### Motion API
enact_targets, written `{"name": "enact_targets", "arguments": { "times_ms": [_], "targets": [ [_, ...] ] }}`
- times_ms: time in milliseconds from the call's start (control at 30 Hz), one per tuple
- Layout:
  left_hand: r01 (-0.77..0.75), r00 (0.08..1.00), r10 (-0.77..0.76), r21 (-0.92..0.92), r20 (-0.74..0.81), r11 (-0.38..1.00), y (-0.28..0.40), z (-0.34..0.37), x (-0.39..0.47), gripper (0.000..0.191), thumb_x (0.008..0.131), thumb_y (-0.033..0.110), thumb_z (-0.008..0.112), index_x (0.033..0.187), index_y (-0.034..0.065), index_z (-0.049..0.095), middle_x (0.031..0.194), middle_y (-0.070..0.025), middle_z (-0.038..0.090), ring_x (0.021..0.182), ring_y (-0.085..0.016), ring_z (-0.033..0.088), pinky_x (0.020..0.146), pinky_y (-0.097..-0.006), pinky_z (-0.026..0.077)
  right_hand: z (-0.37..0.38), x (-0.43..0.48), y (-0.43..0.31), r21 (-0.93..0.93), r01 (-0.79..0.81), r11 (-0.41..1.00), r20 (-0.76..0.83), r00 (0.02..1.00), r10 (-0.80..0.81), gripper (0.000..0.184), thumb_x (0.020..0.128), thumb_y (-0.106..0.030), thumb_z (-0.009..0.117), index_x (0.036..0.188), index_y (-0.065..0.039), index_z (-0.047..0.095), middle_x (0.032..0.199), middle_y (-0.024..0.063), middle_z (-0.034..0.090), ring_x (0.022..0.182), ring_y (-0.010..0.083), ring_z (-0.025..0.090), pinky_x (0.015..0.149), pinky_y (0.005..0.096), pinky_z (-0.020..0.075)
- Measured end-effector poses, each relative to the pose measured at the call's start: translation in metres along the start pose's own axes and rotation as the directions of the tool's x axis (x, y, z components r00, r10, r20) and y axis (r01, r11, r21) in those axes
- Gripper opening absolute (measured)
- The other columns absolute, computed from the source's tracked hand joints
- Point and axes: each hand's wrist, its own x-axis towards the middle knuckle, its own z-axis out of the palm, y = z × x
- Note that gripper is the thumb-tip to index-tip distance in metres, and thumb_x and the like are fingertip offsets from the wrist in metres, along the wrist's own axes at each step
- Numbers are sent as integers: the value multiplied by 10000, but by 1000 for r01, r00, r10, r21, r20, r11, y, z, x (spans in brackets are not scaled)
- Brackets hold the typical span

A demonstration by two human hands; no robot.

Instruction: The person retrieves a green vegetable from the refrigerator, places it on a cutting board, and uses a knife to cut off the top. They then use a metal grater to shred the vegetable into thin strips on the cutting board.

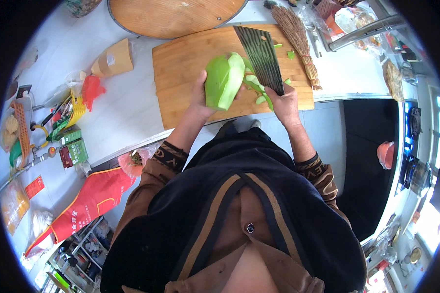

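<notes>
My left hand (200, 96) grips a large green vegetable (223, 80), perhaps a radius of radish or gourd, from its lower left side. Pale, flat cut facets run down its right side, while darker green skin covers the left. In my right hand (285, 104) is a broad cleaver (261, 58), its dark, streaked blade pointing up and away from me. The blade stands to the right of the vegetable. Green peelings (261, 98) lie between the two hands on a wooden cutting board (183, 78). The cleaver's handle is mostly hidden inside my fist.
A round wooden board (176, 16) lies behind the cutting board. A straw brush (297, 40) rests along the right edge. Leftward on the counter are a brown paper bag (119, 58), a red plastic bag (91, 91) and a yellow basket (77, 106). A red apron (95, 197) hangs at lower left.
</notes>
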Motion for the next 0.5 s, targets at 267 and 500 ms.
{"name": "enact_targets", "arguments": {
  "times_ms": [267, 500],
  "targets": [
    [-77, 996, 77, -24, -35, 997, -15, 18, 28, 565, 926, 515, 496, 1237, 47, 551, 1121, -138, 645, 1013, -252, 633, 877, -427, 536, 4, -32, -27, -478, 551, 684, 51, 795, -605, 423, 649, -57, 704, 1066, -118, 670, 743, 80, 647, 641, 306, 601, 588, 387, 466],
    [5, 1000, -8, -119, -24, 993, -19, 30, 34, 576, 923, 543, 469, 1158, 32, 589, 1001, -134, 678, 842, -258, 664, 765, -402, 563, 4, -39, -33, -515, 657, 551, 130, 695, -707, 458, 617, -121, 682, 1073, -103, 642, 692, 35, 558, 604, 244, 586, 565, 372, 458]
  ]
}}
